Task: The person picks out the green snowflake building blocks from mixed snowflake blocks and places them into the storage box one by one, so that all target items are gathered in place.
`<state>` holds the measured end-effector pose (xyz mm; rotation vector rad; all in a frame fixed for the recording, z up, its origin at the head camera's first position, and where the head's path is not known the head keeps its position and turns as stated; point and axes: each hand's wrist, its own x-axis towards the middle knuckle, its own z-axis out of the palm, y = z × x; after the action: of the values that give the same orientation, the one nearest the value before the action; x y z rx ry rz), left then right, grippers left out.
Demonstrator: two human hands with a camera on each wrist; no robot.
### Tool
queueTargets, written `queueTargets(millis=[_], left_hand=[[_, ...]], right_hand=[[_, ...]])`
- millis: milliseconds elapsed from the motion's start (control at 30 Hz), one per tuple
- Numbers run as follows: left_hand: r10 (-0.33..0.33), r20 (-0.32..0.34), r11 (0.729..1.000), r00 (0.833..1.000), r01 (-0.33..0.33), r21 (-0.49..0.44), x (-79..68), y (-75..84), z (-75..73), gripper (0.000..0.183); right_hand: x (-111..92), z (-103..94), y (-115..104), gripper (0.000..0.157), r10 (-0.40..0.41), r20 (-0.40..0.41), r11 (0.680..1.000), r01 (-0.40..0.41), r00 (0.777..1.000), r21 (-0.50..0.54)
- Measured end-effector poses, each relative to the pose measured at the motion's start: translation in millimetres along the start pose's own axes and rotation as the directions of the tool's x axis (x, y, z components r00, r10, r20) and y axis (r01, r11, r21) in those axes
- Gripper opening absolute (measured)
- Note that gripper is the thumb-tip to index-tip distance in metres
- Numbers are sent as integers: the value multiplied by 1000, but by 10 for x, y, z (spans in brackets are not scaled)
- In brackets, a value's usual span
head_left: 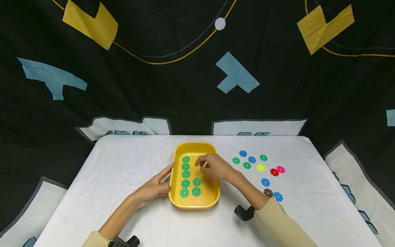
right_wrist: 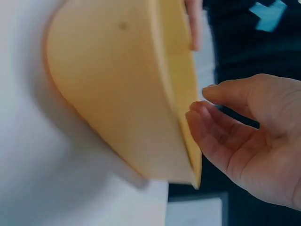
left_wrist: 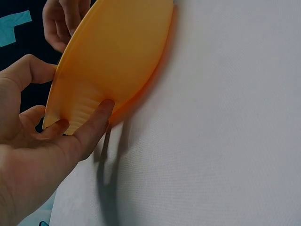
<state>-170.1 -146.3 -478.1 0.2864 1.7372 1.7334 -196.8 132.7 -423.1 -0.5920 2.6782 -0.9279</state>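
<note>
A yellow tray (head_left: 195, 204) stands on the table, with green slotted discs (head_left: 185, 174) in a longer left column and two more to the right. My left hand (head_left: 151, 189) holds the tray's left side. In the left wrist view its thumb meets the rim, and a long finger lies against the outer wall. Over the tray's right half hovers my right hand (head_left: 214, 166), fingers loosely bent. A gap shows between thumb and fingertips (right_wrist: 194, 110) in the right wrist view, with no disc visible there.
Right of the tray lie loose discs: several blue (head_left: 252, 160) and green (head_left: 247, 165), plus yellow (head_left: 260, 167), red (head_left: 274, 172), pink (head_left: 280, 169) and brown (head_left: 268, 193). White cloth covers the table (head_left: 123, 157). A black curtain (head_left: 172, 96) hangs behind it.
</note>
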Motion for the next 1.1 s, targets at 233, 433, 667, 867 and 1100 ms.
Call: queueTargets(millis=[233,433,667,867,1100], left_hand=[[-10,-7,1000,1000,10,-7,2,3,-6,91],[-9,-6,1000,1000,9,-7,1,0,-5,91],[-7,-7,1000,1000,7,-4,-3,-7,-9,90],[-8,-8,1000,1000,8,-5,6,-36,-26,92],[-1,-4,1000,1000,1,-7,2,-25,-13,91]], right_hand=[[-297,-329,326,16,18,-182,999,-9,983,46],[-532,-468,846,17,127,-261,992,-116,957,57],[-686,-481,1362,29,260,-263,964,-233,929,130],[-686,-409,1563,31,292,-248,955,-268,924,128],[-653,-336,1656,29,262,-280,965,-250,924,79]])
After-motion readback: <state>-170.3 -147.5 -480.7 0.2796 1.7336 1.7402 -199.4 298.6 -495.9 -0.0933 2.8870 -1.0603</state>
